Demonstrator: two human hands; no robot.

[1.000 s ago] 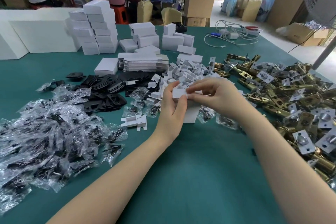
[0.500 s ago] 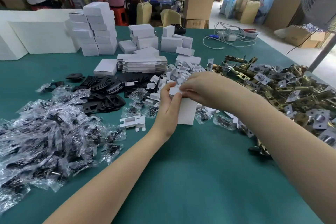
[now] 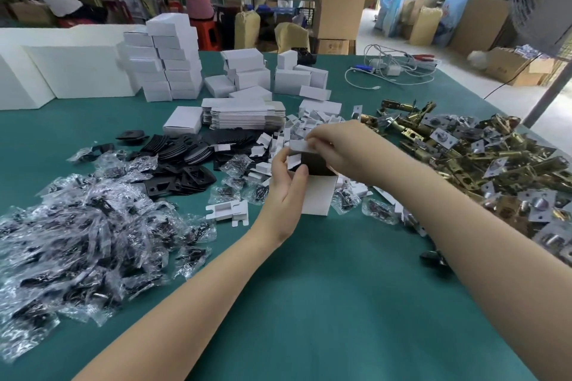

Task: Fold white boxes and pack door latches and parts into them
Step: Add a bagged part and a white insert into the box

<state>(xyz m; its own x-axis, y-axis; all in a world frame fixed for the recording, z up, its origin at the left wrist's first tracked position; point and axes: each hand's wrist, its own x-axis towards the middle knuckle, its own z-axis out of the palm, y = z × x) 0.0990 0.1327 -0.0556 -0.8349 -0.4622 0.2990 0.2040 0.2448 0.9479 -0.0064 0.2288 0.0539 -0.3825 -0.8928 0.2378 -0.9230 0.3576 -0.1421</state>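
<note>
A small white box [image 3: 318,195] stands upright on the green table [image 3: 325,288] at the centre, its top open and dark inside. My left hand [image 3: 286,185] grips its left side. My right hand [image 3: 343,151] pinches the white top flap [image 3: 301,145] above the opening. Brass door latches [image 3: 483,158] lie heaped to the right. Clear bags of dark parts [image 3: 77,241] are piled at the left. Black plates [image 3: 182,164] and small white card inserts [image 3: 229,210] lie behind and beside the box.
Stacks of folded white boxes [image 3: 170,62] and flat box blanks [image 3: 244,114] stand at the back of the table. White cables [image 3: 390,71] lie far right. Two people work at benches behind, among cardboard cartons [image 3: 337,12].
The box top has come open, showing its dark inside. My right hand has lifted the top flap while my left hand keeps hold of the box's side.
</note>
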